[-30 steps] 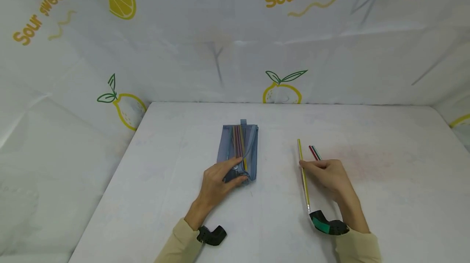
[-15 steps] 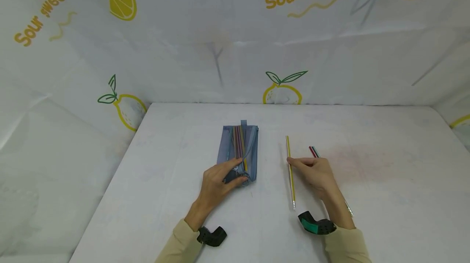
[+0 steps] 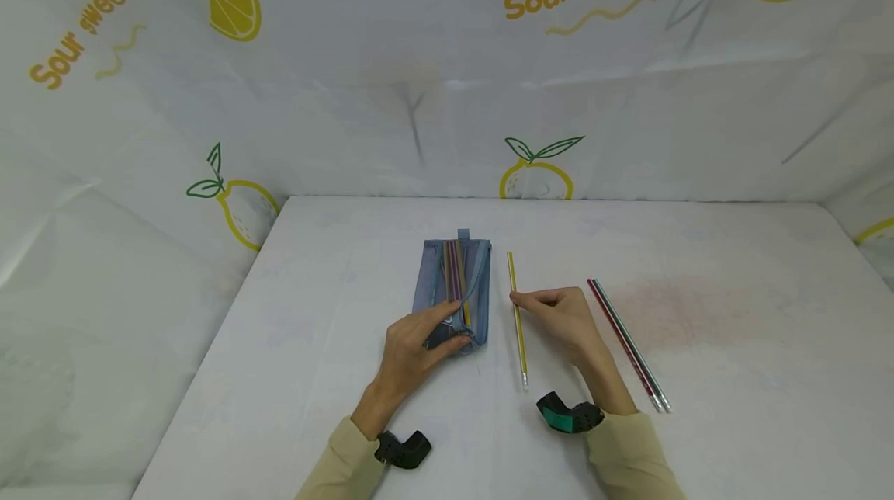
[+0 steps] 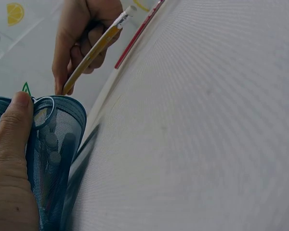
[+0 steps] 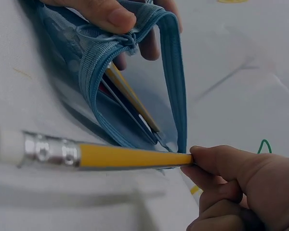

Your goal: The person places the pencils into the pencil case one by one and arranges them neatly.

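A: Nearest?
B: Beige sleeves [image 3: 341,465]. Left hand [image 3: 410,343] grips a blue mesh zip pouch [image 3: 429,279] at its open mouth, hiding part of it; right hand [image 3: 564,321] pinches a yellow eraser-tipped pencil [image 3: 520,345] just right of it.
A: Surface?
B: White table [image 3: 335,290], pinkish smudge [image 3: 687,310] at right. Red pencil [image 3: 622,343] and dark greenish pencil [image 3: 632,345] side by side, right of that hand. Sticks inside the pouch [image 3: 454,271], probably pencils, hard to count through mesh.
A: Room?
B: White lemon-print sheet [image 3: 335,127] behind.

Across the table [image 3: 733,251], left to right — pencil case [image 3: 478,290] with pencils [image 3: 454,271] inside, left hand [image 3: 412,341] at its near end; single pencil [image 3: 520,333] in right hand [image 3: 562,321]; pencil pair [image 3: 632,345].
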`<action>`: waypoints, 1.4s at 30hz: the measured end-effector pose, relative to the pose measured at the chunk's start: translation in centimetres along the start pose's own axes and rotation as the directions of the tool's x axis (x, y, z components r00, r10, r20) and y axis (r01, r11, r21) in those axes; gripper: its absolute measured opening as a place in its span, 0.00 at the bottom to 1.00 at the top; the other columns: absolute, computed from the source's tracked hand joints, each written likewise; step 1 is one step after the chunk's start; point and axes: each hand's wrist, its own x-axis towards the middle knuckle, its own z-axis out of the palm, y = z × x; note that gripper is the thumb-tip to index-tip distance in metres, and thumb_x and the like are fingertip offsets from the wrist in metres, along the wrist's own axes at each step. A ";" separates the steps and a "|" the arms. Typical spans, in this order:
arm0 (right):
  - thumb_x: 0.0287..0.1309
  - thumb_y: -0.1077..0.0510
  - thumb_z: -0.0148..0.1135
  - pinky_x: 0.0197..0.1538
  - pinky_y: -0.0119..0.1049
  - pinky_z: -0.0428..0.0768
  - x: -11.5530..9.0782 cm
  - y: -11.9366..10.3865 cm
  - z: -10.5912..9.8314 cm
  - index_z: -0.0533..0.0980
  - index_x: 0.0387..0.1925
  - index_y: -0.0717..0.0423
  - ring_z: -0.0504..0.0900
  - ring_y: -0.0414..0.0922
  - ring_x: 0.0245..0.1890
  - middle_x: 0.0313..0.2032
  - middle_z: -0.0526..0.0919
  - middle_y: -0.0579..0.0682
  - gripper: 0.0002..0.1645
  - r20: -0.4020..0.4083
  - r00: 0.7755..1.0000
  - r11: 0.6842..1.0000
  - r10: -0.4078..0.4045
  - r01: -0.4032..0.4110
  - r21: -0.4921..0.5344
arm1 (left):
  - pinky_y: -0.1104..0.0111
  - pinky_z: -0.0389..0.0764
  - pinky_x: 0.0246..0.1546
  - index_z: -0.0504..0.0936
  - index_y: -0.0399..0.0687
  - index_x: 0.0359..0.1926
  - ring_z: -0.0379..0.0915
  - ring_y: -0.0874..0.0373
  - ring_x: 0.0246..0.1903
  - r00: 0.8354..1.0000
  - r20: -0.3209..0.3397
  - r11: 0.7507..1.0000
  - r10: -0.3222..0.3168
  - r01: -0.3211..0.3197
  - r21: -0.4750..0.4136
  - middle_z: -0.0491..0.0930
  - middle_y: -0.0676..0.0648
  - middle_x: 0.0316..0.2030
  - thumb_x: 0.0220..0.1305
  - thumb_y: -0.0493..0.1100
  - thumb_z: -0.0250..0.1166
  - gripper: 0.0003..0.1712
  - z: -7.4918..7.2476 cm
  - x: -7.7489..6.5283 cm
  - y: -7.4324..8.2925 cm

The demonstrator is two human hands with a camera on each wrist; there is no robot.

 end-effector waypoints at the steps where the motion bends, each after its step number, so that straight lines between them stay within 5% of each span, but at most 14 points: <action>1: 0.61 0.49 0.71 0.70 0.54 0.71 0.1 0.0 0.3 0.87 0.44 0.64 0.74 0.58 0.69 0.60 0.83 0.64 0.22 0.006 1.000 1.000 0.005 -0.005 0.000 | 0.64 0.88 0.43 0.82 0.40 0.58 0.90 0.51 0.43 1.000 0.001 1.000 -0.001 0.001 0.002 0.90 0.41 0.47 0.68 0.58 0.65 0.30 0.0 0.0 0.0; 11: 0.62 0.48 0.70 0.64 0.49 0.74 1.0 -0.5 2.0 0.88 0.44 0.63 0.75 0.54 0.66 0.64 0.80 0.62 0.21 0.076 0.996 0.999 0.045 -0.046 0.000 | 0.65 0.88 0.43 0.82 0.40 0.58 0.90 0.51 0.42 1.000 0.003 1.000 0.002 -0.002 0.010 0.90 0.41 0.46 0.70 0.60 0.61 0.30 -0.1 0.0 0.1; 13: 0.61 0.48 0.70 0.49 0.40 0.74 1.3 -0.7 2.2 0.88 0.44 0.63 0.76 0.49 0.51 0.54 0.84 0.58 0.22 0.086 0.995 0.998 0.055 -0.055 -0.002 | 0.65 0.88 0.42 0.82 0.40 0.58 0.90 0.51 0.42 1.000 0.003 1.000 0.004 -0.004 0.011 0.90 0.41 0.46 0.70 0.60 0.61 0.30 -0.1 0.0 0.1; 15: 0.61 0.47 0.70 0.35 0.32 0.65 1.6 -1.0 2.4 0.88 0.44 0.62 0.70 0.42 0.33 0.34 0.82 0.49 0.22 0.095 0.993 0.997 0.074 -0.074 -0.005 | 0.65 0.88 0.43 0.82 0.41 0.58 0.90 0.51 0.42 1.000 0.004 1.000 0.004 -0.004 0.010 0.90 0.41 0.46 0.69 0.60 0.62 0.30 -0.1 0.0 0.1; 17: 0.61 0.47 0.70 0.27 0.31 0.55 1.9 -1.2 2.6 0.88 0.45 0.62 0.58 0.39 0.22 0.20 0.69 0.41 0.22 0.106 0.990 0.996 0.089 -0.090 0.008 | 0.65 0.88 0.43 0.82 0.41 0.58 0.90 0.51 0.42 1.000 0.005 1.000 0.004 -0.004 0.012 0.90 0.42 0.46 0.68 0.59 0.64 0.30 -0.2 0.0 0.1; 20: 0.61 0.48 0.70 0.22 0.28 0.53 2.3 -1.3 2.8 0.88 0.45 0.63 0.51 0.35 0.14 0.09 0.55 0.36 0.22 0.115 0.989 0.994 0.093 -0.099 0.043 | 0.65 0.88 0.42 0.82 0.42 0.58 0.90 0.51 0.42 1.000 0.007 1.000 0.008 -0.008 0.014 0.90 0.42 0.46 0.65 0.58 0.68 0.29 -0.2 -0.1 0.1; 30: 0.61 0.53 0.71 0.19 0.27 0.54 2.9 -1.1 3.8 0.86 0.45 0.69 0.53 0.33 0.12 0.07 0.57 0.35 0.21 0.061 0.995 0.971 0.076 -0.087 0.224 | 0.65 0.88 0.43 0.82 0.43 0.58 0.89 0.53 0.43 1.000 0.014 1.000 0.019 -0.019 0.012 0.90 0.43 0.47 0.58 0.54 0.75 0.31 -0.1 -0.1 0.0; 42: 0.59 0.54 0.72 0.18 0.27 0.55 3.3 -1.1 4.8 0.85 0.47 0.70 0.55 0.32 0.11 0.07 0.59 0.34 0.22 -0.069 0.992 0.953 0.106 -0.081 0.292 | 0.66 0.88 0.42 0.82 0.43 0.58 0.89 0.54 0.42 0.999 0.019 0.999 0.033 -0.034 0.016 0.90 0.44 0.46 0.56 0.53 0.76 0.32 -0.1 0.0 -0.1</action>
